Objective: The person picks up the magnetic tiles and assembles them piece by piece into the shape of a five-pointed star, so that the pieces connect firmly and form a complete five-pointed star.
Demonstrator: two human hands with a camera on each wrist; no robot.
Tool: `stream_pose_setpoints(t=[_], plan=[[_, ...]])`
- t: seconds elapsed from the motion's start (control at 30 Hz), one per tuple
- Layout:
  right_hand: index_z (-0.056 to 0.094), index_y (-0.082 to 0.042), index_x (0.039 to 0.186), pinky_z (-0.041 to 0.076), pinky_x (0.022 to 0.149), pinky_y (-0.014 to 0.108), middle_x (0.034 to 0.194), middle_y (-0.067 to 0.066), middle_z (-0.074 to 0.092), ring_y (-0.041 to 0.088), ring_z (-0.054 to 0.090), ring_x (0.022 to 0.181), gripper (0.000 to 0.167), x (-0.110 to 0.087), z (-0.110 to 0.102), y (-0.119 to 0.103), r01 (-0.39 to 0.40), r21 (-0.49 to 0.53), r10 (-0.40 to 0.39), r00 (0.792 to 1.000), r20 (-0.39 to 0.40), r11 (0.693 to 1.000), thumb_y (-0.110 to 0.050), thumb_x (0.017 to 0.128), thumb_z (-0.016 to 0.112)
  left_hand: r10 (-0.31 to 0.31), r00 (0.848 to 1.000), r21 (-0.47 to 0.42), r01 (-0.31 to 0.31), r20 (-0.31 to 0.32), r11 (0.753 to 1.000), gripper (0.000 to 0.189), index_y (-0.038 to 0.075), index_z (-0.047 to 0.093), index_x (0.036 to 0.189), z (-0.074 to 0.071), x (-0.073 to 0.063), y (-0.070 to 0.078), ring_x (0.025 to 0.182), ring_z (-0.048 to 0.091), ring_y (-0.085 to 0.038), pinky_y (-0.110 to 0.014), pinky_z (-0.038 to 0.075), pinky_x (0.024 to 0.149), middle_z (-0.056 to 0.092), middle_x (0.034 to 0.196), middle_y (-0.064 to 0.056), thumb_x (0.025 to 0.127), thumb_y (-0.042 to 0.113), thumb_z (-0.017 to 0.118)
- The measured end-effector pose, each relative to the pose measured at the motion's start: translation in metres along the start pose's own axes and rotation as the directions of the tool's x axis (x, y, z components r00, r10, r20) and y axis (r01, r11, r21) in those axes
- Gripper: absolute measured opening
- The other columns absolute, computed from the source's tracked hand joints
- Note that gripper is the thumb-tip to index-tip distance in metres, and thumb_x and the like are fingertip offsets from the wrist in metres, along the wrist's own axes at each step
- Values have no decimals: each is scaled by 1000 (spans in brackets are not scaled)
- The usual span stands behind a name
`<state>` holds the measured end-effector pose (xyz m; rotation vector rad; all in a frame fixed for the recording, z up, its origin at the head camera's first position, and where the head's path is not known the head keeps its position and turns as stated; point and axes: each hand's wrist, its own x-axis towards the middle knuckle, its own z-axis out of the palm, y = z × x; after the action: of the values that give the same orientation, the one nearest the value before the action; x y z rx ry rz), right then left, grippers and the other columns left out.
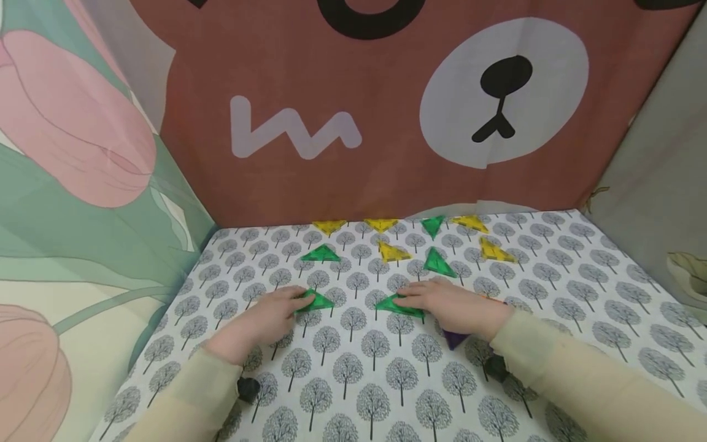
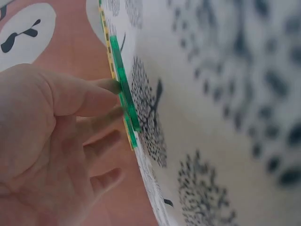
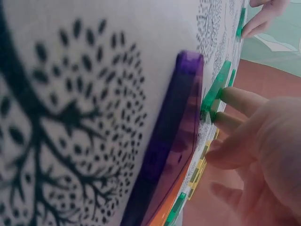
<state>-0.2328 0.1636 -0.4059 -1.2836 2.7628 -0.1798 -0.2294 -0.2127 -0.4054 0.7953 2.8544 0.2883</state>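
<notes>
Left hand: you are resting your left hand's [image 1: 270,319] thumb and a fingertip on the left green tile [image 1: 319,300], just left of the lower centre; the other fingers are hanging loosely apart.
Right hand: you are resting the fingertips of your right hand [image 1: 453,304] on the right green tile [image 1: 390,306], just right of the lower centre; the fingers are reaching nearly straight, slightly apart.
Tile points: the two tiles are pointing at each other, well apart.
Purple tile: the purple tile [image 1: 455,339] is lying below your right hand, partly hidden; an orange tile [image 1: 493,299] is showing as a sliver above that wrist.
Cloth: the tree-printed cloth [image 1: 370,368] is filling the lower middle and bearing every tile.
Back row: yellow, yellow, green and yellow tiles are lying left to right across the centre, near the foot of the bear wall [image 1: 386,123].
Next row: green, yellow, green and yellow tiles are lying between that row and your hands.
Left side: a flowered curtain [image 1: 33,245] is hanging there.
</notes>
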Motion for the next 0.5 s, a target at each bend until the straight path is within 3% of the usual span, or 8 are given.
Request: stream_pose_setpoints(t=[0.13, 0.23, 0.37, 0.5], plan=[[52, -17, 145, 31, 111, 58, 144, 9, 50, 32, 45, 132, 83, 2, 1, 0, 33, -24, -34, 998, -46, 999, 28, 75, 53, 57, 998, 42, -57, 1, 997, 54, 5, 42, 149, 3, 0, 2, 142, 29, -38, -55, 23, 115, 32, 157, -14, 96, 1, 51], [58, -14, 140, 41, 106, 50, 132, 7, 58, 28, 54, 122, 68, 4, 1, -1, 64, -29, -67, 992, -103, 998, 21, 81, 57, 75, 997, 47, -75, 8, 996, 55, 6, 41, 150, 5, 1, 3, 141, 32, -36, -51, 25, 115, 34, 156, -12, 96, -1, 51], [64, -11, 132, 51, 94, 41, 111, 1, 62, 20, 61, 103, 48, 7, 1, -4, 86, -39, -91, 984, -156, 996, 6, 87, 68, 43, 999, 82, -43, 3, 996, 55, 11, 43, 150, 6, -1, 12, 139, 36, -36, -50, 29, 114, 38, 154, -12, 96, 2, 53], [68, -8, 126, 54, 78, 35, 96, -3, 60, 15, 60, 87, 46, 12, 2, -10, 82, -73, -95, 976, -194, 994, -8, 82, 80, 4, 1000, 127, -5, 1, 992, 60, 15, 44, 150, 4, -5, 24, 131, 45, -33, -49, 37, 109, 46, 145, -10, 92, 7, 60]])
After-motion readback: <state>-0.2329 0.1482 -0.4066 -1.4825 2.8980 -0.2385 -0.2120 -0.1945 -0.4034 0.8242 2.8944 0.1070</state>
